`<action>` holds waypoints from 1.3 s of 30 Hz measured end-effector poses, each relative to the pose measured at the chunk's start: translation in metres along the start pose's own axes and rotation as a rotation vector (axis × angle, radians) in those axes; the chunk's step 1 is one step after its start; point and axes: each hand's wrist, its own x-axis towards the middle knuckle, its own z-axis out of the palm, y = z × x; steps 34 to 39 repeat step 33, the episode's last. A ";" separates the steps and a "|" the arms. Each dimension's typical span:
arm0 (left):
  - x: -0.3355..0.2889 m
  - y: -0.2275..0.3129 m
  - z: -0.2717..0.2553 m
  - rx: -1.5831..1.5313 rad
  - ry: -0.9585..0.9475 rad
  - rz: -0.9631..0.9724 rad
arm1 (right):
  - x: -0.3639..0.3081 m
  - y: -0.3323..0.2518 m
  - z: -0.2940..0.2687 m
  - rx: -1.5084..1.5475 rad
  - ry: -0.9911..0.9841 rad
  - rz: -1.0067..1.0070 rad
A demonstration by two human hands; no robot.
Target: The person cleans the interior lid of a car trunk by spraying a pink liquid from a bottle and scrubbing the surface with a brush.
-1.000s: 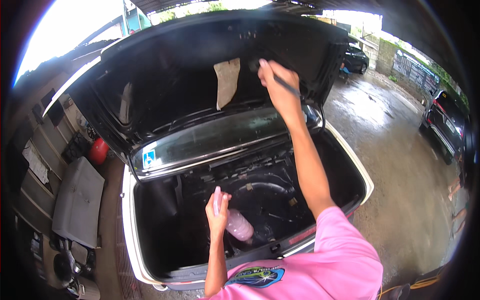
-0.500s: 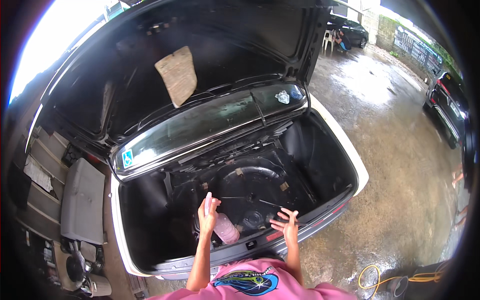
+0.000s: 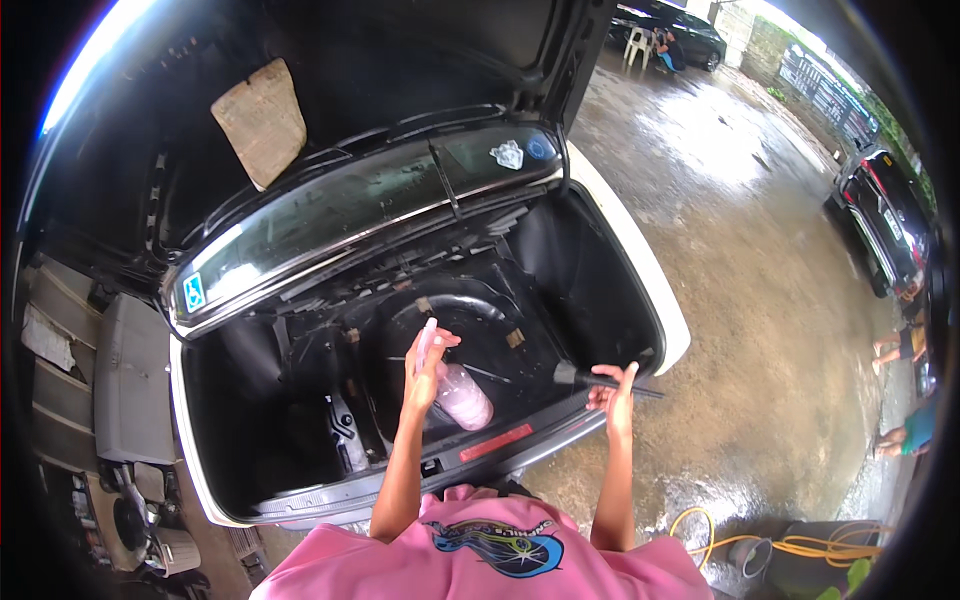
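My left hand (image 3: 424,375) is closed round the neck of a clear spray bottle (image 3: 466,402) of pink liquid, tilted over the open car trunk (image 3: 540,345). In my right hand (image 3: 615,398) is a black detailing brush (image 3: 568,374), held lightly by its slim handle between thumb and fingers. Its bristles point left, above the trunk's right rear corner, and its handle end sticks out past the bumper. Below the hands, the black trunk floor shows a round spare-wheel well (image 3: 455,310). A grey-and-black jack-like tool (image 3: 345,435) lies at the trunk's near left.
The raised trunk lid (image 3: 370,70) arches overhead, with a tan patch (image 3: 260,125) on it. At left stands a grey chest (image 3: 138,380). Wet concrete (image 3: 720,290) spreads rightward, with a yellow hose (image 3: 800,548) and a parked dark car (image 3: 885,215). People are at the right edge and far back.
My view has shifted, so the trunk sits further left. My right hand has moved right relative to the trunk; its spread fingers have drawn in round the brush. The left still grips the bottle.
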 end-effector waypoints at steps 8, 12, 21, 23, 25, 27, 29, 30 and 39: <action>-0.031 -0.076 -0.047 0.203 0.307 -0.146 | -0.045 0.000 0.007 0.030 0.076 0.068; -0.043 -0.105 -0.085 0.493 0.437 -0.135 | -0.085 0.009 0.035 -0.010 -0.027 0.160; -0.061 -0.128 -0.152 0.726 0.109 -0.384 | -0.070 0.007 0.079 -0.247 -0.197 0.151; -0.061 -0.131 -0.158 0.745 0.141 -0.467 | -0.040 0.014 0.092 -0.264 -0.268 0.129; -0.069 -0.138 -0.168 0.686 0.223 -0.440 | -0.009 0.010 0.111 -0.292 -0.366 0.121; -0.067 -0.140 -0.176 0.636 0.254 -0.562 | 0.018 0.005 0.134 -0.439 -0.492 0.169; -0.075 -0.143 -0.181 0.646 0.403 -0.453 | 0.046 0.009 0.152 -0.421 -0.649 0.183; -0.076 -0.138 -0.177 0.612 0.457 -0.443 | 0.062 0.017 0.158 -0.408 -0.721 0.236; -0.086 -0.126 -0.167 0.575 0.606 -0.496 | 0.089 0.025 0.177 -0.571 -0.943 0.224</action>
